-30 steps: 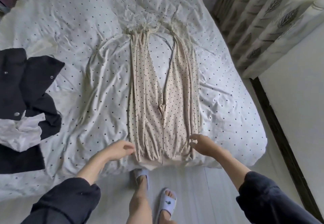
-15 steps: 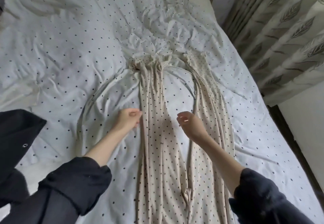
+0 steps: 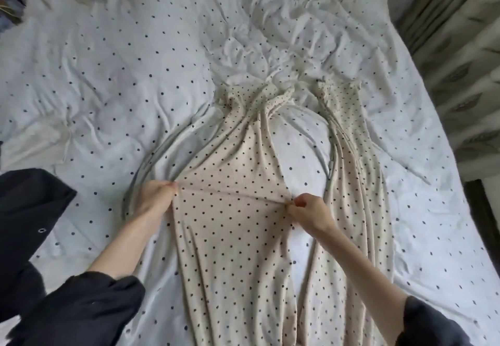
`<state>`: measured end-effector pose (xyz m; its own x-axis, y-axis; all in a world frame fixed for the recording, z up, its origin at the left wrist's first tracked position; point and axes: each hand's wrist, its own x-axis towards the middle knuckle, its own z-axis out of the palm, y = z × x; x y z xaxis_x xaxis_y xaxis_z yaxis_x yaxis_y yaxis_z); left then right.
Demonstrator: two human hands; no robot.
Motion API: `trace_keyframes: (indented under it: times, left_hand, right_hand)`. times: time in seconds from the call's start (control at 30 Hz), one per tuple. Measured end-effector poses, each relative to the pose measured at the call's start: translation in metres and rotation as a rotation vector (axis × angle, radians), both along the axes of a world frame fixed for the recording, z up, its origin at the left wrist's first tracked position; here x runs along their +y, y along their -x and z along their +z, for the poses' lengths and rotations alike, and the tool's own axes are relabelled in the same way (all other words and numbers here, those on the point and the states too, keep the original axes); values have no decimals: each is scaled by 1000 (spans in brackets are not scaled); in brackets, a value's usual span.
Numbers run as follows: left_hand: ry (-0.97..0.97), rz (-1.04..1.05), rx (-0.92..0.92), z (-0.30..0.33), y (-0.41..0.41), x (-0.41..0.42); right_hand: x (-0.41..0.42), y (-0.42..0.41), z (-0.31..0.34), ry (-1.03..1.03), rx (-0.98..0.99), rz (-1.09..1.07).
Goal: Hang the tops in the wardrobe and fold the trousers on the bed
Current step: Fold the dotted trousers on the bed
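Your left hand (image 3: pixel 155 196) and right hand (image 3: pixel 307 210) each pinch an edge of one leg of the dotted cream trousers (image 3: pixel 235 237) lying lengthwise on the bed (image 3: pixel 108 75), apparently stretching it flat for folding.

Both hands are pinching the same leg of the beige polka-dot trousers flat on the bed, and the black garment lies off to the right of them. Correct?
Not quite. The head view shows the black garment to the left, not the right. The rest holds: left hand and right hand each pinch an edge of the same leg of the beige trousers on the bed.
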<state>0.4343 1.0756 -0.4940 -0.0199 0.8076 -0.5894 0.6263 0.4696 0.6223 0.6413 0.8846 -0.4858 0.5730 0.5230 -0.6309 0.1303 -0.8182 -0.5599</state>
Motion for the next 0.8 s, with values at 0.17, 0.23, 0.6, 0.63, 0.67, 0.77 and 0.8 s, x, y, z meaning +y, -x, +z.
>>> trace_keyframes:
  times: [0.17, 0.23, 0.6, 0.63, 0.67, 0.77, 0.8]
  left_hand:
    - [-32, -103, -59, 5, -50, 20]
    - [-78, -169, -75, 6, -75, 38]
    - [472, -207, -228, -7, -175, 123]
    - [479, -171, -289, -6, -181, 132]
    - [478, -128, -352, -5, -180, 138]
    - [461, -69, -456, -3, -183, 159]
    - [444, -60, -473, -4, -181, 164]
  right_hand:
    - [52, -31, 9, -187, 141, -111]
    - [84, -46, 9, -205, 152, -161]
    - [205, -109, -14, -106, 423, -407]
    - [213, -118, -14, -139, 429, -437]
    - [218, -124, -13, -182, 428, -455]
    - [234, -147, -5, -321, 379, -460]
    - [238, -154, -4, -361, 351, -437]
